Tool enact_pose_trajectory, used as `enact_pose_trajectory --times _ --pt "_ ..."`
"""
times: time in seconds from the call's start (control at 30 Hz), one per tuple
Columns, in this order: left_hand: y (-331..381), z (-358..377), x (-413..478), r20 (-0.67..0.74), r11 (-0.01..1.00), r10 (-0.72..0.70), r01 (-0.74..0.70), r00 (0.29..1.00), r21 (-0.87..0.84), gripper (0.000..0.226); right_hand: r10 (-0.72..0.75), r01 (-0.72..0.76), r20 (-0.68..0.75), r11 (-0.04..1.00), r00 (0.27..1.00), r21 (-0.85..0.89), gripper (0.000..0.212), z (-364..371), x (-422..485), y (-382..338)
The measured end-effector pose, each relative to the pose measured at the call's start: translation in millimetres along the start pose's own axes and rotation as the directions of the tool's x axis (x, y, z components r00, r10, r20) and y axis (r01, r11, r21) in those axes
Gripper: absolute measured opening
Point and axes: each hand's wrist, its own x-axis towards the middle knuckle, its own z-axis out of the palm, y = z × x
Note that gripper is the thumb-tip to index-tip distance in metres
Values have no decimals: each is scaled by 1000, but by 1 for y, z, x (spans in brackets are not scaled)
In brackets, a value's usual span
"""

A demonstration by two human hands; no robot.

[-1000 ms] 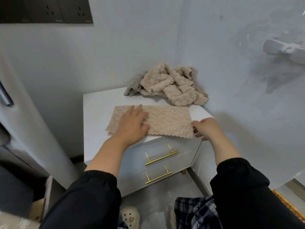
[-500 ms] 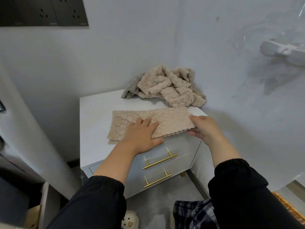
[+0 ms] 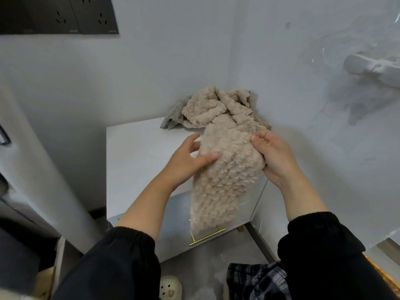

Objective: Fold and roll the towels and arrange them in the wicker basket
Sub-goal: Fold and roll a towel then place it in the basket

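Beige plush towel (image 3: 223,180): gripping its top with curled right hand (image 3: 275,156), pinching its side with left hand (image 3: 188,163); likely handling soft, light, floppy; best taking by corners.

White cabinet (image 3: 134,152) w/ gold handle (image 3: 206,236), black wall sockets (image 3: 65,16), slipper (image 3: 171,287)
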Motion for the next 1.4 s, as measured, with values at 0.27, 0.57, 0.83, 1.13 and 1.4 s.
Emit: enact_pose_trajectory --times 0.27,0.57,0.83,1.13,1.4 --pt "4 10 -3 -47 976 -44 33 998 -214 9 -172 156 -19 930 985 -332 16 5 2 4" --pt "11 16 -6 -277 974 -24 -40 961 -224 18 223 -243 156 963 962 120 30 7 -2 0" --pt "14 -17 -8 -179 997 -56 44 982 -65 17 28 -42 -57 964 998 -263 20 7 6 13" --pt "7 -39 -6 -215 934 -107 173 971 314 17 43 -76 -79 876 996 -476 17 23 9 20" --pt "8 -37 -2 -244 978 -204 189 948 -84 14 140 -145 -38 929 989 -341 57 39 21 15"
